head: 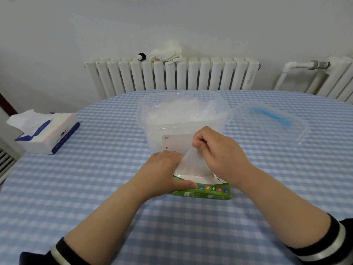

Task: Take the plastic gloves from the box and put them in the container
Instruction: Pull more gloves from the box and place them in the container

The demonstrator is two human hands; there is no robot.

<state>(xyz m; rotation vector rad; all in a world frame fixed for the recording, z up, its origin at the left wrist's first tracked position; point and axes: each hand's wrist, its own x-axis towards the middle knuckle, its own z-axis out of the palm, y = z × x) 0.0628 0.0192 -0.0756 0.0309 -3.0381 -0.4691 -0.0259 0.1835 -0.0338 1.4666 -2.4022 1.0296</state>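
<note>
Item: plastic glove [191,163], half out of green box [208,192], near counter [95,188] edge. My right hand [221,155] grip pinches it; left hand [162,173] pins the box. Risk: film tears or drags extras out. Container [183,119] just beyond, open.

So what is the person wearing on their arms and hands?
Both hands, left and right, are bare: no gloves, rings or watch visible. The forearms are bare too. Dark sleeves are pushed up towards the elbows, each cuff with a pale silvery band.
</note>
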